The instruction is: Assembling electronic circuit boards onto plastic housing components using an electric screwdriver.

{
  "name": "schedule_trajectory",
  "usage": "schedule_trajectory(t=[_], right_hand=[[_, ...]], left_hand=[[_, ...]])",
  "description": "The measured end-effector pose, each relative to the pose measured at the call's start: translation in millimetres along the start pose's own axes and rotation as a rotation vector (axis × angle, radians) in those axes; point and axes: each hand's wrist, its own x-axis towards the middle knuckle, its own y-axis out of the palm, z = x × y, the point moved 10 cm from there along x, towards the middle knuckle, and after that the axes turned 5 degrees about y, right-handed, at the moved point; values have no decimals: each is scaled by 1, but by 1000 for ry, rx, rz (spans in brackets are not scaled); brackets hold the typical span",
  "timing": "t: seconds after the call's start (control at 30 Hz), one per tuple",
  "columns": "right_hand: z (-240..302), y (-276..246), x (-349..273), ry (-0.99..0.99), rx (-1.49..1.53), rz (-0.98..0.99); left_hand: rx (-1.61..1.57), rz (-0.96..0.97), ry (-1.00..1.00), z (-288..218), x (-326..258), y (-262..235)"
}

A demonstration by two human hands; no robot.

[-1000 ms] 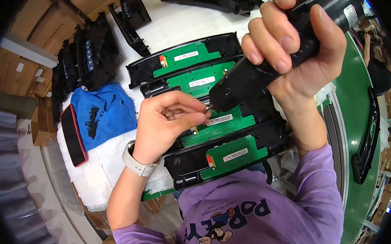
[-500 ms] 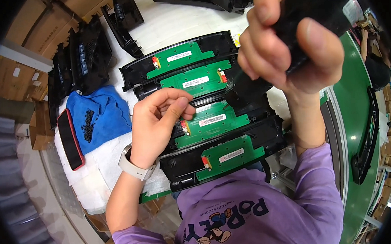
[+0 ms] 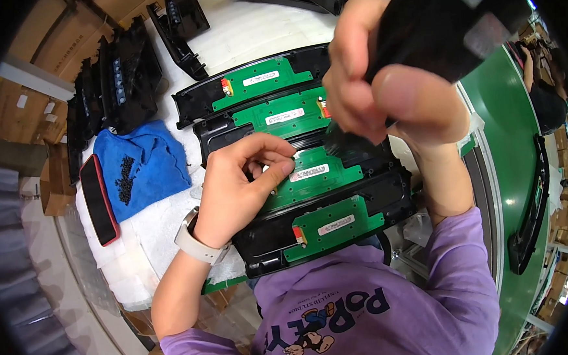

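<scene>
I have my left hand (image 3: 236, 187) just at 9 o'clock of mid-view, thumb and forefinger drawn narrow over the third black panel from the top; I cannot tell whether anything is pinched there. My right hand (image 3: 389, 93), at 2 o'clock, is wrapped around a black power driver (image 3: 454, 27), its wide end raised toward the camera and its front end slanting down over that same panel. I cannot tell whether its bit touches.

Around the centre I see four black panels (image 3: 272, 243) lying in a row from 12 o'clock to 5 o'clock, each bearing a green circuit board; the third one's board (image 3: 320, 188) sits between my two hands.

Out at 9 o'clock, a heap of small dark pieces (image 3: 127, 180) rests on a blue cloth (image 3: 160, 165), with a red-edged phone (image 3: 98, 200) just beside it. More black parts (image 3: 132, 82) stand at 10 o'clock.
</scene>
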Motion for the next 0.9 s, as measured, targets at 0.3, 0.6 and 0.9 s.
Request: schedule_trajectory(t=[0.3, 0.6, 0.9], right_hand=[[7, 20, 0, -151, 55, 102], [10, 9, -7, -70, 28, 191], [34, -16, -12, -458, 573, 248]], left_hand=[[-134, 9, 23, -7, -1, 3], [-225, -61, -17, -1, -2, -1], [-442, 4, -19, -9, -3, -5]])
